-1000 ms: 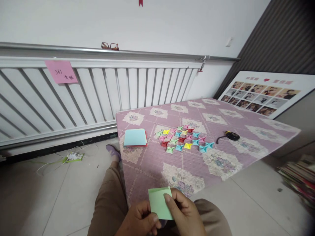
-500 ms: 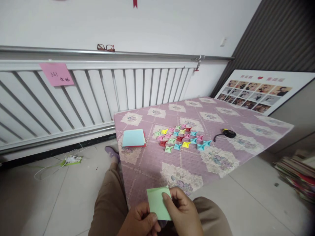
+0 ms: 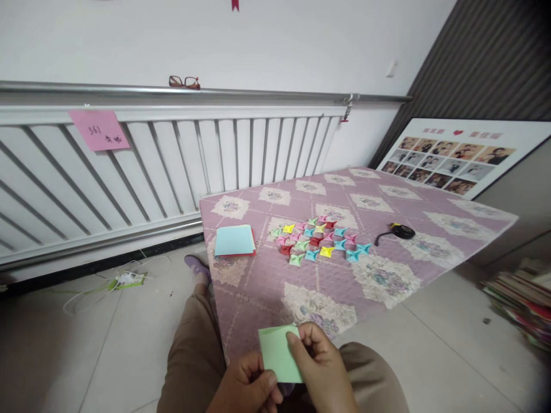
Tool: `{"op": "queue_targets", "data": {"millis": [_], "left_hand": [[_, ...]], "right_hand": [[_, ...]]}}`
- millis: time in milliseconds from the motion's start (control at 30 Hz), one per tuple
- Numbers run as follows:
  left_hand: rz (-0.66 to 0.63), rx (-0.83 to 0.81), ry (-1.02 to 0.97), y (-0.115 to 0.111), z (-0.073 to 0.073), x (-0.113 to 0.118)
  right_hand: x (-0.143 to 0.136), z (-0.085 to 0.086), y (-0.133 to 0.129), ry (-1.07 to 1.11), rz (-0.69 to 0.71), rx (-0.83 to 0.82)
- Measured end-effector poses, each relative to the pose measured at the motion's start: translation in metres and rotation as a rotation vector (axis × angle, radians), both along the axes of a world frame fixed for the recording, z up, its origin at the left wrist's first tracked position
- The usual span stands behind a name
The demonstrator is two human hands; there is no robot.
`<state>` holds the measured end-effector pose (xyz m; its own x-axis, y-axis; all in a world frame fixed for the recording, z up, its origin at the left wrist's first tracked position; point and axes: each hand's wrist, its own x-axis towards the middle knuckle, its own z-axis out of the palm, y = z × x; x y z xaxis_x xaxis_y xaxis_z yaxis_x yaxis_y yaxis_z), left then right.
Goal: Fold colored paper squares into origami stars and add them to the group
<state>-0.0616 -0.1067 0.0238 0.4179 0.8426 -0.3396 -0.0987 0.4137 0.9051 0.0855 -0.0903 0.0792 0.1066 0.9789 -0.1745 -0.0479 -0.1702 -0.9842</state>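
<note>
A light green square of folded paper [image 3: 278,355] is held between my two hands, just off the near edge of the table. My left hand [image 3: 248,383] pinches its lower left corner. On the upper right edge, my right hand [image 3: 321,364] grips it, thumb flat on the front and fingers behind. Along the top edge of the green paper the layers part slightly. Farther up on the table lie several small folded paper pieces [image 3: 315,242] in blue, pink, red, yellow and green, set in slanting rows.
A stack of coloured paper [image 3: 235,241], light blue on top, lies at the table's left edge. A coiled black cable [image 3: 402,231] rests on the right of the flowered tablecloth [image 3: 253,298]. Behind stands a white radiator [image 3: 172,166]; a power strip [image 3: 129,280] lies on the floor.
The view has shifted very slightly. Both hands keep the same hold on the green paper, and the right thumb sits almost where it was.
</note>
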Motion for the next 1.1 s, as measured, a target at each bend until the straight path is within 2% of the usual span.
{"op": "queue_targets", "data": {"millis": [167,367,500,667,800,933,1100], "left_hand": [[0.026,-0.029,0.034,-0.001,0.01,0.002],[0.06,-0.039,0.084,-0.001,0.026,0.002],[0.07,-0.008,0.108,0.0,0.027,0.002],[0.068,0.051,0.175,0.001,0.023,0.0],[0.048,0.132,0.258,0.001,0.023,-0.002],[0.062,0.198,0.317,0.001,0.026,-0.003],[0.065,0.197,0.335,0.0,0.029,-0.002]], "right_hand": [[-0.001,-0.001,0.004,0.073,-0.062,0.006],[-0.001,0.006,0.006,0.113,-0.02,-0.083],[0.001,0.005,0.006,0.1,0.023,-0.092],[0.005,-0.006,0.006,0.06,0.037,-0.059],[0.004,-0.013,0.005,-0.056,0.031,0.007],[0.003,-0.019,0.003,-0.298,-0.006,0.134],[0.003,-0.026,0.002,-0.514,-0.046,0.241]]}}
